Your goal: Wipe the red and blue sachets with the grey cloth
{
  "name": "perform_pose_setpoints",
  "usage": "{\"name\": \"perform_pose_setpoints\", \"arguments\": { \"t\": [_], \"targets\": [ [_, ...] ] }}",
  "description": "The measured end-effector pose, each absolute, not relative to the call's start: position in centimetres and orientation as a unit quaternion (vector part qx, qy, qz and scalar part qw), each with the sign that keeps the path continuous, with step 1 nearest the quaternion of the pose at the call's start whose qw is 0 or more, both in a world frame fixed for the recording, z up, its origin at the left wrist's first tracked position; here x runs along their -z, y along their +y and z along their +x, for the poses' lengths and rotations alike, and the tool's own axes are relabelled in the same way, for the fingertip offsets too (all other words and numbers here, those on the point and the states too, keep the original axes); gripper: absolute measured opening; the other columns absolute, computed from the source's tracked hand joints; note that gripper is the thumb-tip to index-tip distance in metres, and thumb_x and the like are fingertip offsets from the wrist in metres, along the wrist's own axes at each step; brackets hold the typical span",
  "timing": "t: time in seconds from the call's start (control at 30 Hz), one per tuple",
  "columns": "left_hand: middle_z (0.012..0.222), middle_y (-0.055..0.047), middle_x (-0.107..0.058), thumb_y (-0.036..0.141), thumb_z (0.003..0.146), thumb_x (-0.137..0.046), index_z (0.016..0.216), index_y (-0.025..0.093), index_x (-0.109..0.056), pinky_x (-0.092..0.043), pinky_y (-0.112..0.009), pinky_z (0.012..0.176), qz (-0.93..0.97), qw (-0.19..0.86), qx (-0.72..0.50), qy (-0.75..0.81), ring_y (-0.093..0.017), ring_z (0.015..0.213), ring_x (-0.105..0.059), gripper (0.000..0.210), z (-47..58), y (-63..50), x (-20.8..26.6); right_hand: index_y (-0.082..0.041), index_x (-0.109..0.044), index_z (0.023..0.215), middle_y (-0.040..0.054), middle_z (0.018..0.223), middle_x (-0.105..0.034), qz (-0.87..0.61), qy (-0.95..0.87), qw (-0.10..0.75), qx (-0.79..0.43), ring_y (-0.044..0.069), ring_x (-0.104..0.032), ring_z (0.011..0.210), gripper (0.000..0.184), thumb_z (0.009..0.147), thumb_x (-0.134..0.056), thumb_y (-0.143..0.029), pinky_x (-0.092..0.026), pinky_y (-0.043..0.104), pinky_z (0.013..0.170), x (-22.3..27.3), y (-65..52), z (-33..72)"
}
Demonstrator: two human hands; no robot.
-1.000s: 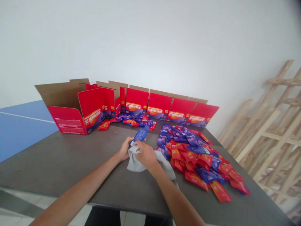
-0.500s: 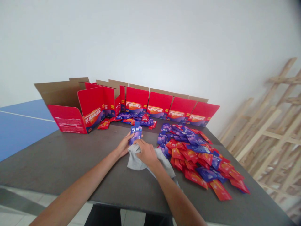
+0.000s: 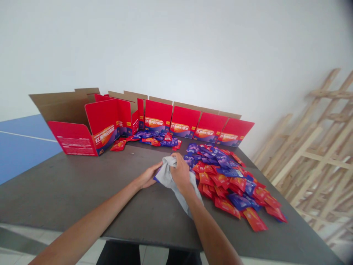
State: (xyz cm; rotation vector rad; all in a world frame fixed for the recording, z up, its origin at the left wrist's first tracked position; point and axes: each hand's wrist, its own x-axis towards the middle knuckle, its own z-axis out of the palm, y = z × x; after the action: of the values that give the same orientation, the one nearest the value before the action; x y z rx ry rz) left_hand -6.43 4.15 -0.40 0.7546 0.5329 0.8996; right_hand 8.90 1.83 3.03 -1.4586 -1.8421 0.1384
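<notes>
My left hand [image 3: 149, 176] is closed on a purple sachet [image 3: 156, 179], of which only an edge shows beside the cloth. A grey cloth [image 3: 167, 173] lies over the sachet's face, pinched in my right hand [image 3: 180, 171]; its loose end hangs down under my right forearm. Both hands meet above the middle of the table. Just right of them spreads a large pile of red and purple sachets [image 3: 220, 176]. Farther back, a smaller heap of such sachets [image 3: 158, 138] lies before the boxes.
Open red cartons [image 3: 183, 120] stand in a row along the back of the dark table [image 3: 82, 191]. A larger-looking open carton [image 3: 73, 138] is at the left. Wooden racks [image 3: 311, 154] lean at the right wall; a blue surface [image 3: 24, 147] lies beyond the left edge.
My right hand has moved up with the cloth and laid it over the purple sachet, which is now mostly hidden. The left hand still holds the sachet, slightly lower. The view has shifted a little.
</notes>
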Motion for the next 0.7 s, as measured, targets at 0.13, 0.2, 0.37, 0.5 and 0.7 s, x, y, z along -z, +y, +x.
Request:
{"name": "perform_pose_setpoints", "arguments": {
  "t": [0.13,0.2,0.37,0.5,0.7],
  "targets": [
    [0.095,-0.013,-0.075,0.039,0.091,-0.055,0.11,0.011,-0.07,-0.054,-0.037,0.083,0.315,0.794,-0.454,0.253,-0.027,0.091,-0.071,0.037,-7.0,4.8,0.2,-0.027,-0.053,0.114,0.0013,0.113,-0.064,-0.518,-0.807,0.269,-0.086,0.019,-0.062,0.101,0.036,0.08,-0.052,-0.013,-0.044,0.027,0.082,-2.4,1.0,7.2],
    [0.094,-0.013,-0.075,0.042,0.09,-0.055,0.108,0.01,-0.07,-0.054,-0.037,0.082,0.311,0.795,-0.458,0.249,-0.027,0.09,-0.071,0.04,-7.3,5.1,0.1,-0.028,-0.053,0.114,0.0009,0.112,-0.065,-0.492,-0.837,0.223,-0.089,0.02,-0.063,0.1,0.036,0.08,-0.054,-0.015,-0.044,0.028,0.08,-2.2,0.6,6.5],
    [0.096,-0.012,-0.075,0.032,0.089,-0.059,0.104,0.012,-0.071,-0.053,-0.034,0.083,0.323,0.799,-0.433,0.263,-0.026,0.091,-0.071,0.028,-7.0,4.7,0.4,-0.028,-0.052,0.112,0.0007,0.114,-0.064,-0.545,-0.78,0.3,-0.072,0.019,-0.062,0.1,0.038,0.08,-0.047,-0.009,-0.044,0.027,0.08,-2.6,0.9,7.2],
    [0.1,-0.01,-0.075,0.026,0.09,-0.059,0.115,0.014,-0.068,-0.052,-0.033,0.086,0.351,0.788,-0.431,0.264,-0.024,0.092,-0.071,0.03,-6.4,4.2,0.9,-0.025,-0.052,0.112,0.0026,0.112,-0.064,-0.575,-0.72,0.382,-0.069,0.018,-0.061,0.104,0.037,0.08,-0.044,-0.008,-0.045,0.027,0.085,-3.1,1.8,8.7],
    [0.089,-0.013,-0.075,0.04,0.092,-0.054,0.11,0.01,-0.066,-0.056,-0.032,0.073,0.311,0.776,-0.435,0.335,-0.023,0.076,-0.072,0.037,-6.6,5.4,0.7,-0.028,-0.057,0.111,0.0003,0.107,-0.068,-0.469,-0.847,0.228,-0.101,0.02,-0.064,0.1,0.033,0.08,-0.055,-0.017,-0.046,0.03,0.085,-2.3,1.1,7.1]
  ]
}}
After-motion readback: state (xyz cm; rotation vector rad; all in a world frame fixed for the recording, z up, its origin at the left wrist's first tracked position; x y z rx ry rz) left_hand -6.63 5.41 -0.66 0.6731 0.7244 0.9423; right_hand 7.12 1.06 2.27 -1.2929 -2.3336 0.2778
